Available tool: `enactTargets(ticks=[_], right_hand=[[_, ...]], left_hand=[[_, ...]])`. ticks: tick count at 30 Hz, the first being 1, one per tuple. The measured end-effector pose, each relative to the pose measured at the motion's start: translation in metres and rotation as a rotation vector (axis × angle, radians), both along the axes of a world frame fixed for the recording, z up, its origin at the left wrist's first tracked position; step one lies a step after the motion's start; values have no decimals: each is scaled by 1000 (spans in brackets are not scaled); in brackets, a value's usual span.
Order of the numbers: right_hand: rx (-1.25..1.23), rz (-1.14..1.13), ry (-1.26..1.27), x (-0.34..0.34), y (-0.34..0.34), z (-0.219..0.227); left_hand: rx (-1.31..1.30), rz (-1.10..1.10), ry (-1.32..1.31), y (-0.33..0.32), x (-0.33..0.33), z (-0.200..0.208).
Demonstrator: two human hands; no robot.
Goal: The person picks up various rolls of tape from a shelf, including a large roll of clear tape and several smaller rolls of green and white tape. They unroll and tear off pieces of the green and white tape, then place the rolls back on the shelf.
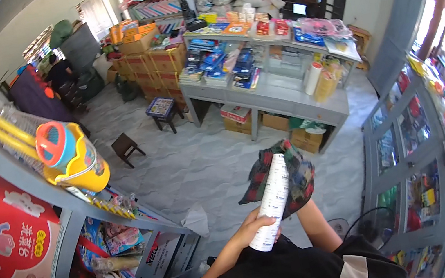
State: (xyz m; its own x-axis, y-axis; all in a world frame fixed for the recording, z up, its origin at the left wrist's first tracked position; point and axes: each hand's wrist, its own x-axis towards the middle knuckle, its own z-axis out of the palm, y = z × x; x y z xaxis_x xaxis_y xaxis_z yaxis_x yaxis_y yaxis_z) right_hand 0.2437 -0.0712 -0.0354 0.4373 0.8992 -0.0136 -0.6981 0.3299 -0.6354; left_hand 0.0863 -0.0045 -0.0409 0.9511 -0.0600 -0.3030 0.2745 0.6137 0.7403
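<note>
In front of my chest, my left hand (258, 228) is closed around the lower part of a long white cylinder (274, 208) with rows of small dark print. Tilted up and away from me, the cylinder leans slightly right. Whether it is a roll or a sleeve of stacked items I cannot make out. A dark plaid cloth (298, 176) in red and green lies behind and beside its upper part. My right forearm (318, 226) reaches up to this cloth, which is held in the air. The cloth covers the fingers of my right hand.
Ahead stands a grey counter (287, 105) loaded with packs. A small stool (163, 106) and a dark low stool (127, 149) stand on the tiled floor. At left a shelf carries a yellow toy bucket (86, 167). Glass-fronted cabinets (420, 194) line the right.
</note>
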Motion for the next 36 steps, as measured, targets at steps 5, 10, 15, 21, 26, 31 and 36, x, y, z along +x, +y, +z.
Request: enactTargets(ticks=[5,10,15,21,26,31,36], right_hand=[[-543,-529,-1026,-34,-33,-25],[-669,-701,-1601,4,-79,-52],[-624,-776,-1242,8,-97,14],[-808,-792,-1963,10,-83,8],[-659,-703,-1482,-32,-59,-25],[-625,-590,-1236,-40,-65,-39],[-538,-421,-827,-13,-75,-41]], left_hand=[[1074,145,85,-27,22,19],[713,-41,-300,-26,32,-15],[-1059,-750,-263,-39,40,-8],[-804,-466,-146,-43,25,-35],[-104,-18,154,-31,9,-26],[408,226,-80,-47,9,25],[881,286,-77,-5,6,37]])
